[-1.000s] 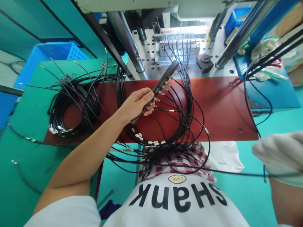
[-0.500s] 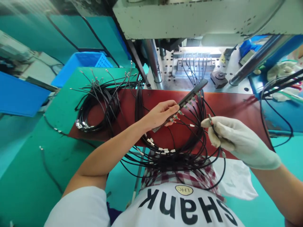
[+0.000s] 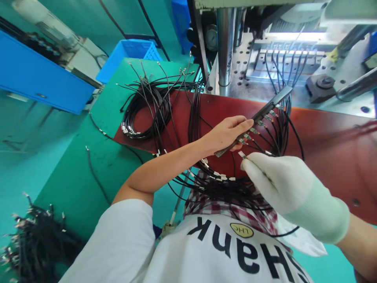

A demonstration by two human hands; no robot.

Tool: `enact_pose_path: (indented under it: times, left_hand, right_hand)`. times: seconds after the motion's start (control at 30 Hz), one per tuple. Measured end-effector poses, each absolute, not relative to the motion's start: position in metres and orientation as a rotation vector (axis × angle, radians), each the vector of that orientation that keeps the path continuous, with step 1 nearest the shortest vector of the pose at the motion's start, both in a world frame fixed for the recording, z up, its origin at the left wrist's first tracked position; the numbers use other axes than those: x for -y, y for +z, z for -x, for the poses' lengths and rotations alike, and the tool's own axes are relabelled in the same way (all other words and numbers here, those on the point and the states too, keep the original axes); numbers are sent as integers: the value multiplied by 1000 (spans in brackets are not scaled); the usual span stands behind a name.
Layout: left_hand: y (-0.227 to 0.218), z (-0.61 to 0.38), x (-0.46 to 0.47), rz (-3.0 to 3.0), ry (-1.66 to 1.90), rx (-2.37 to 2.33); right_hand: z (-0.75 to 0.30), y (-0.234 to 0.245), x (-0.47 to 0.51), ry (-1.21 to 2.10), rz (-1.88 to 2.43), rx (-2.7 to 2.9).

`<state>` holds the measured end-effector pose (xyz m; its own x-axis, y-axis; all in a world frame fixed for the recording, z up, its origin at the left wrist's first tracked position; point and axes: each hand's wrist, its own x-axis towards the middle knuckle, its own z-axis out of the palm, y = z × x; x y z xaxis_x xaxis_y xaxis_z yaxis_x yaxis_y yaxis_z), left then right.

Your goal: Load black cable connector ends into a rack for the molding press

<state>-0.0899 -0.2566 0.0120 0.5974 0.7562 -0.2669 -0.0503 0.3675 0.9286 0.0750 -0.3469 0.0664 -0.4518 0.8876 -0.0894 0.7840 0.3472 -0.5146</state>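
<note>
My bare left hand [image 3: 228, 133] grips a long dark fixture bar [image 3: 269, 105] that slants up to the right over the red board [image 3: 324, 133]. Several black cables with metal tips [image 3: 266, 131] sit in the bar and loop down toward my lap. My right hand [image 3: 277, 181], in a white glove, pinches the metal end of one black cable [image 3: 242, 154] just below the lower end of the bar.
A coil of black cables [image 3: 147, 110] lies on the board's left end. Behind it stands a press with steel columns [image 3: 225, 43] and a lit jig holding cables [image 3: 282, 59]. A blue crate [image 3: 126, 55] sits at the back left, more cables [image 3: 32, 239] at lower left.
My gloved right hand swung in from the far right with a cable and now holds its tip close under the bar. The view shifted left; my left hand kept its grip.
</note>
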Motion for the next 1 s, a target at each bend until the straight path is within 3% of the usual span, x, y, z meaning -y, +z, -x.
enact_pose_path:
  times: [0.27, 0.57, 0.63, 0.83, 1.0]
  left_hand:
    - [15, 91, 264, -1143, 599, -860]
    - [12, 90, 264, -1236, 634, -874]
    - [12, 90, 265, -1202, 626, -871]
    - [11, 92, 268, -1177, 619, -875]
    - [9, 92, 269, -1148, 614, -857]
  right_hand:
    - [-66, 48, 337, 1025, 1571, 2249]
    - [-73, 45, 333, 1596, 1498, 1910]
    - [-70, 45, 335, 1483, 1545, 1946]
    - [-61, 34, 353, 604, 1661, 2216]
    - [-66, 29, 362, 268, 1628, 2220]
